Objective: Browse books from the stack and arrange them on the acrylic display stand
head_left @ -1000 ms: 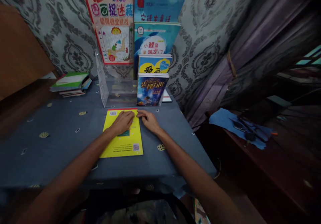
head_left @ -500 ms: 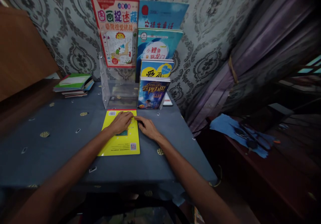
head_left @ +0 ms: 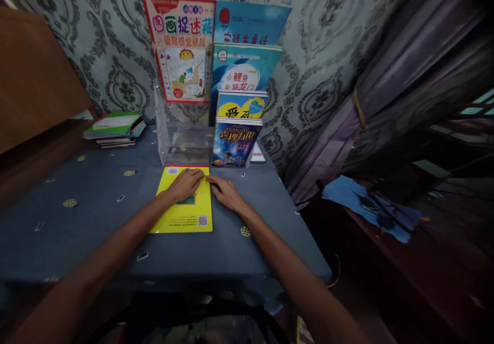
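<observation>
Left fingers (head_left: 196, 178): close together, flat on the yellow book (head_left: 181, 216), toward its far edge.
Right fingers (head_left: 214, 181): bent, tips at the book's far right edge; pinching or only touching, cannot tell.
Left hand (head_left: 186, 184): palm down on the cover.
Right hand (head_left: 227, 194): just right of the book, over the blue tablecloth (head_left: 96, 231).
Yellow book: flat, just near of the clear stand (head_left: 185, 143).
Far left: stack of books (head_left: 113, 127).

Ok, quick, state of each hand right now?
Left hand: open, resting flat on the yellow book.
Right hand: touching the book's right edge; grip cannot be told.
</observation>
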Motion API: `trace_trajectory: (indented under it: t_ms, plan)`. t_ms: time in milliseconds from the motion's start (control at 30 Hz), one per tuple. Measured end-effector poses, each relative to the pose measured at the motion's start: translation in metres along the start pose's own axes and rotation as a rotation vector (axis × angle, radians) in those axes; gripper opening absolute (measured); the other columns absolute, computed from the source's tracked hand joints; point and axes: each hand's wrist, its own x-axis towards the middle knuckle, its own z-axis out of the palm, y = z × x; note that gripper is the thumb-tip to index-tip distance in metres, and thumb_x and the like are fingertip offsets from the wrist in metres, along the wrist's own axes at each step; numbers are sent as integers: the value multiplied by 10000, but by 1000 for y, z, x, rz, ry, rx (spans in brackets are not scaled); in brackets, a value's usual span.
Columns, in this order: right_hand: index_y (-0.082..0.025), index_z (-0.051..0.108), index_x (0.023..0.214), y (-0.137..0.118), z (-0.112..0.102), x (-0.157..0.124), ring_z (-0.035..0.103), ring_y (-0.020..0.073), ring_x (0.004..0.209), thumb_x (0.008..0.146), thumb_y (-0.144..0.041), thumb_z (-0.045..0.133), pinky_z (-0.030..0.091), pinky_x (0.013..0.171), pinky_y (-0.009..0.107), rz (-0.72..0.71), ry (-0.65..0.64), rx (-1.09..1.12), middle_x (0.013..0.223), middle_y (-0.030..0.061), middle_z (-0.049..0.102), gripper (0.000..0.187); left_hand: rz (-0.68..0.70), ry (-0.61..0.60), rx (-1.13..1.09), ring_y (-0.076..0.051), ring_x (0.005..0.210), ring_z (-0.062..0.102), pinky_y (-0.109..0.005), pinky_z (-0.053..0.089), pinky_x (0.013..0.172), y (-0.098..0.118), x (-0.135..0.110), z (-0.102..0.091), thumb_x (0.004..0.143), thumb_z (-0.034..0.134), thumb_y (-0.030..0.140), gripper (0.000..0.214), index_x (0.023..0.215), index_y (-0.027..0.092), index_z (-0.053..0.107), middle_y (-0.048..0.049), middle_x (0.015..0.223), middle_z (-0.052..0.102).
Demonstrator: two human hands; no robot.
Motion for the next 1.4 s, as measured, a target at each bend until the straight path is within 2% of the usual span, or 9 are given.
trace_trajectory:
  t_ms: [167, 300, 433, 633, 867, 1133, 1400]
  plan:
    - [-199, 200, 1576, 3, -1, -1, 524, 188, 1363, 862, -55, 408, 373, 1172, 497, 16, -3, 88, 1296, 73, 695, 757, -28, -48, 21, -245, 1229, 584, -443, 417, 1078, 7, -6, -3, 951, 427, 154, 365, 1265, 187, 611, -118, 1313, 636]
    - [-211, 148, 1588, 7, 1, 1, 531, 184, 1357, 847, -29, 397, 365, 1178, 519, 5, 1, 102, 1280, 58, 706, 802, -48, -92, 23, -271, 1334, 516, -505, 386, 1108, 16, -17, -7, 968, 407, 169, 412, 1344, 178, 577, -137, 1418, 576]
    - [-216, 187, 1582, 8, 2, 2, 554, 185, 1335, 843, -20, 405, 382, 1170, 510, -12, 15, 104, 1271, 65, 711, 795, -33, -145, 15, -285, 1389, 461, -569, 355, 1115, 28, -29, -11, 960, 391, 146, 440, 1356, 195, 576, -134, 1452, 549]
    - [-215, 287, 1546, 7, 1, 1, 569, 191, 1319, 862, -44, 440, 410, 1151, 490, 3, 1, 85, 1325, 86, 678, 723, -14, -165, -43, -264, 1402, 442, -593, 322, 1133, 38, -41, -16, 956, 398, 139, 469, 1363, 279, 585, -99, 1473, 536]
    - [-202, 373, 1503, 4, -1, 1, 603, 203, 1279, 876, -72, 463, 437, 1125, 476, 8, -5, 82, 1309, 103, 685, 647, 35, -205, -66, -248, 1377, 474, -578, 284, 1160, 49, -53, -22, 1000, 369, 189, 430, 1330, 304, 619, -82, 1463, 552]
    - [-202, 476, 1430, 2, 0, 2, 612, 213, 1269, 871, -54, 473, 447, 1112, 468, -7, 3, 69, 1277, 95, 703, 578, 129, -211, -122, -225, 1343, 512, -495, 329, 1159, 69, -71, -30, 961, 440, 147, 414, 1279, 295, 661, -71, 1409, 602]
    - [-203, 527, 1396, -1, -1, 1, 610, 220, 1267, 871, -44, 467, 453, 1104, 451, -8, -16, 29, 1284, 92, 697, 551, 153, -212, -125, -224, 1346, 515, -496, 353, 1156, 90, -92, -38, 968, 429, 129, 410, 1275, 284, 654, -65, 1409, 602]
